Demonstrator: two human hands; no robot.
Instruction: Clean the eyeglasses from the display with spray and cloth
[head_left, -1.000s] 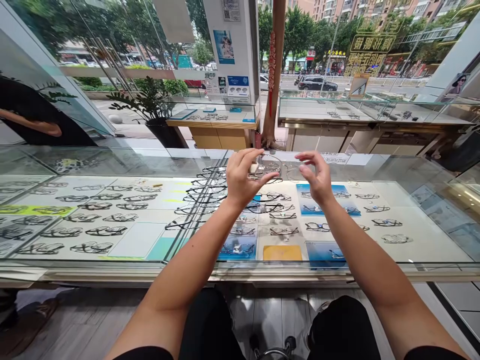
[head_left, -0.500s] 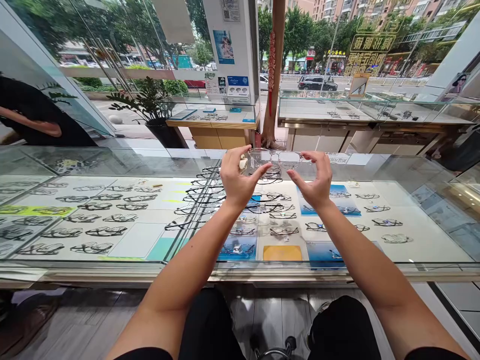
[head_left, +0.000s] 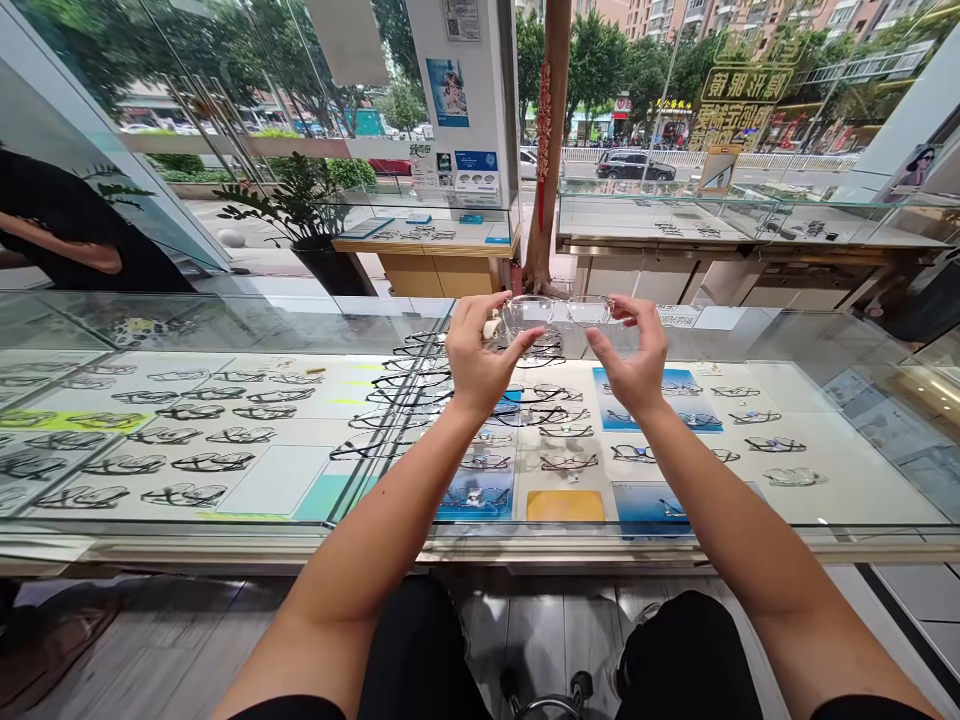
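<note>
A pair of thin-rimmed eyeglasses [head_left: 560,312] with clear lenses is held up above the far part of the glass counter [head_left: 375,320]. My left hand [head_left: 484,350] grips its left end, fingers curled along the top and thumb stretched toward the lens. On the right end, my right hand [head_left: 631,350] pinches the frame, its thumb pointing up below the lens. A small whitish thing [head_left: 491,328] shows by my left fingers; I cannot tell what it is. Below and left of my hands, a row of dark eyeglasses [head_left: 409,395] lies on the counter top.
Inside the counter, several eyeglasses rest on white and blue panels [head_left: 480,498], beside a yellow card [head_left: 565,506]. Past it stand another display case [head_left: 435,240], a wooden post [head_left: 551,150] and a potted plant [head_left: 307,220]. A person in black [head_left: 82,230] is at the left.
The eyeglasses have shifted slightly right and tilted, so both lenses stand out more clearly. Both hands moved a little to the right with them.
</note>
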